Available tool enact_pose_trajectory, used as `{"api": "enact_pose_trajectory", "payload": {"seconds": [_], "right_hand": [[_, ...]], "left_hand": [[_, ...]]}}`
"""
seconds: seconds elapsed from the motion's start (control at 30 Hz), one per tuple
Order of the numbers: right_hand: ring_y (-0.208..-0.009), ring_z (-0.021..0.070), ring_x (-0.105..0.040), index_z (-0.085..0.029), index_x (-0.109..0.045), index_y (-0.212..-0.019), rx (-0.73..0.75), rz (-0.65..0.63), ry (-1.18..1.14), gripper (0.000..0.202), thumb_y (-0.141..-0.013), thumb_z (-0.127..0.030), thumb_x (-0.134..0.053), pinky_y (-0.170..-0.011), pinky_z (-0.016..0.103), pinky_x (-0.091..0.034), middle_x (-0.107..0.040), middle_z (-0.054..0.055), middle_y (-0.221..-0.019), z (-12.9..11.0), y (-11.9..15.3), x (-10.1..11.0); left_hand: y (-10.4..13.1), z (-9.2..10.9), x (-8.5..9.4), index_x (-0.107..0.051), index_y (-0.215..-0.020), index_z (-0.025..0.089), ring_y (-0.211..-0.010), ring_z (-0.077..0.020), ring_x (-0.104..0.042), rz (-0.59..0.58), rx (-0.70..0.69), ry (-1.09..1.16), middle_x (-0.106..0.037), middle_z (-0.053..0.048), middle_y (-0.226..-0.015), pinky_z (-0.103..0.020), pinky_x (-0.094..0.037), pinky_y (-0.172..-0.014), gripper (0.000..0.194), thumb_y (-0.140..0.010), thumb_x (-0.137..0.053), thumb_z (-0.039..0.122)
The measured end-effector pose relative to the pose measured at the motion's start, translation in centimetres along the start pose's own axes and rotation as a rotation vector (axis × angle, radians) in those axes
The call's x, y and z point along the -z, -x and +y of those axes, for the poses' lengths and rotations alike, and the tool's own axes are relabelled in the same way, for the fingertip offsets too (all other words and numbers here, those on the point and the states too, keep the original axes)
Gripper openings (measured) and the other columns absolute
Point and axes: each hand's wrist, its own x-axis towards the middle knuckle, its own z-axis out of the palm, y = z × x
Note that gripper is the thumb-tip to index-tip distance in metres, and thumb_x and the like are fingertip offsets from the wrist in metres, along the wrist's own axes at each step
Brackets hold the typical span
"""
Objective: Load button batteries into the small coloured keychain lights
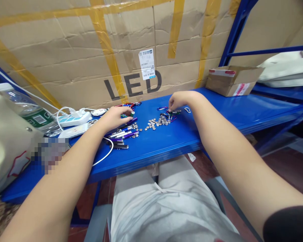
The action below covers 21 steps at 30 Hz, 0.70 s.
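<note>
My left hand (116, 117) is curled round a short green metal tube (132, 114), its round end showing between thumb and fingers. Below that hand lies a pile of slim pen-shaped metal tubes (120, 134) in purple, silver, blue and black. Over to the right, my right hand (180, 100) reaches down with its fingertips pinched at a small heap of coloured carabiners (176, 112). Whatever is between those fingertips is too small to make out. Several silver button cells (154, 124) are scattered between the hands. One silver carabiner (187, 110) lies apart, right of the heap.
Power strips (75, 118) with white cables sit at the left, near a plastic bottle (35, 114) and a cream bag (7, 141). A large LED carton (78, 60) stands behind the blue table (151, 146). At the back right is an open cardboard box (232, 80).
</note>
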Motion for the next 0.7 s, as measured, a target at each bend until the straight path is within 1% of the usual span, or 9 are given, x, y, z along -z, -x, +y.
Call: {"api": "enact_pose_trajectory", "payload": {"seconds": [0.13, 0.23, 0.33, 0.4, 0.5, 0.6, 0.7], "right_hand": [[-0.082, 0.024, -0.065, -0.023, -0.077, -0.09, 0.0, 0.001, -0.002, 0.024, -0.073, -0.039, -0.073, -0.068, 0.033, -0.045, -0.073, 0.004, -0.089, 0.2, -0.1, 0.0], [-0.082, 0.0233, -0.065, -0.023, -0.076, -0.09, 0.074, 0.013, -0.048, 0.025, -0.072, -0.04, -0.073, -0.067, 0.032, -0.044, -0.073, 0.003, -0.089, -0.3, -0.1, -0.2], [-0.085, 0.0215, -0.064, -0.024, -0.076, -0.092, 0.207, 0.003, -0.109, 0.025, -0.074, -0.041, -0.07, -0.068, 0.03, -0.044, -0.073, 0.002, -0.092, -1.8, 0.4, -0.2], [-0.085, 0.0201, -0.064, -0.023, -0.075, -0.092, 0.286, -0.031, -0.139, 0.024, -0.075, -0.039, -0.069, -0.068, 0.028, -0.043, -0.073, 0.002, -0.093, -3.2, 0.9, -0.3], [-0.082, 0.018, -0.063, -0.022, -0.074, -0.092, 0.359, -0.06, -0.177, 0.023, -0.076, -0.036, -0.067, -0.067, 0.027, -0.042, -0.073, 0.001, -0.091, -4.9, 1.5, -0.3], [-0.081, 0.0174, -0.062, -0.021, -0.074, -0.092, 0.386, -0.076, -0.192, 0.023, -0.075, -0.035, -0.067, -0.067, 0.027, -0.041, -0.073, 0.001, -0.09, -5.4, 1.6, -0.3], [-0.083, 0.0182, -0.063, -0.021, -0.075, -0.091, 0.358, -0.068, -0.182, 0.022, -0.074, -0.034, -0.068, -0.07, 0.028, -0.042, -0.073, 0.001, -0.091, -4.7, 1.6, -0.1]], "left_hand": [[0.0, 0.0, 0.0, -0.069, -0.103, 0.02, -0.089, -0.0202, -0.066, 0.002, 0.007, 0.004, -0.073, -0.005, -0.098, -0.03, -0.05, -0.083, 0.031, -0.082, -0.058, 0.041], [0.0, -0.1, 0.0, -0.069, -0.103, 0.02, -0.09, -0.0204, -0.067, -0.001, 0.008, 0.0, -0.073, -0.005, -0.099, -0.03, -0.05, -0.084, 0.031, -0.082, -0.058, 0.04], [0.0, -0.1, 0.0, -0.069, -0.102, 0.02, -0.091, -0.0206, -0.067, -0.004, 0.0, -0.008, -0.073, -0.005, -0.1, -0.03, -0.051, -0.083, 0.031, -0.083, -0.058, 0.04], [0.0, -0.1, -0.1, -0.069, -0.102, 0.019, -0.091, -0.0206, -0.067, -0.005, -0.009, -0.01, -0.073, -0.005, -0.1, -0.03, -0.051, -0.083, 0.031, -0.083, -0.057, 0.04], [0.0, -0.1, -0.1, -0.069, -0.102, 0.019, -0.091, -0.0205, -0.066, -0.003, -0.02, -0.011, -0.073, -0.005, -0.1, -0.029, -0.051, -0.083, 0.031, -0.083, -0.057, 0.04], [0.0, -0.1, -0.1, -0.069, -0.102, 0.019, -0.091, -0.0203, -0.066, -0.006, -0.023, -0.014, -0.073, -0.005, -0.1, -0.029, -0.051, -0.083, 0.03, -0.083, -0.057, 0.04], [0.0, -0.2, -0.1, -0.069, -0.102, 0.019, -0.09, -0.02, -0.066, -0.009, -0.019, -0.016, -0.073, -0.005, -0.099, -0.029, -0.051, -0.083, 0.03, -0.083, -0.058, 0.04]]}}
